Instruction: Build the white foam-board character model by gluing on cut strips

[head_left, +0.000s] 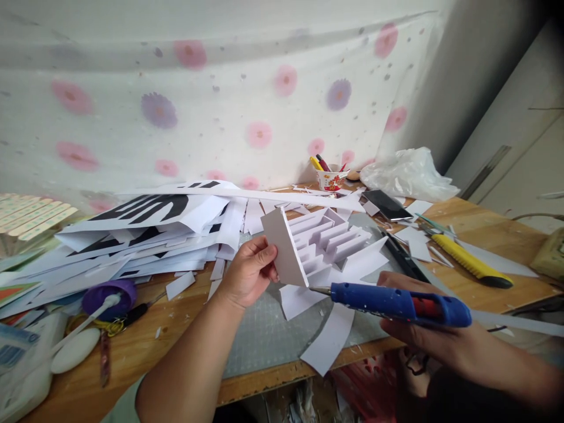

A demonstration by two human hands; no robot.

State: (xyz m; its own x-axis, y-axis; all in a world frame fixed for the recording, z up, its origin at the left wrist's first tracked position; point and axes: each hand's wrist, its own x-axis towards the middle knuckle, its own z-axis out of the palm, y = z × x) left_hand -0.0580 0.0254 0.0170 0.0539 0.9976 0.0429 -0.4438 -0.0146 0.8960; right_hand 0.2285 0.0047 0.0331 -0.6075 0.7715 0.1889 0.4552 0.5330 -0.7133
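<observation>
My left hand [252, 267] pinches a flat white board piece [284, 247] at its left edge, holding it tilted and nearly upright above the grey cutting mat [251, 341]. In my right hand [414, 311] is a blue glue gun [379, 299], its metal nozzle pointing left at the lower corner of the board piece. Whether the tip touches the board I cannot tell. Behind the board piece stands a white structure of thin upright strips [335, 238], partly hidden by it. A curved white strip [328, 341] lies at the mat's front edge.
Stacked printed sheets [145, 229] cover the left of the wooden table. A purple cup [110, 296] lies front left. At the back are a tub of pens [331, 179] and a plastic bag [409, 173]. A phone [386, 205] and yellow cutter [471, 261] lie right.
</observation>
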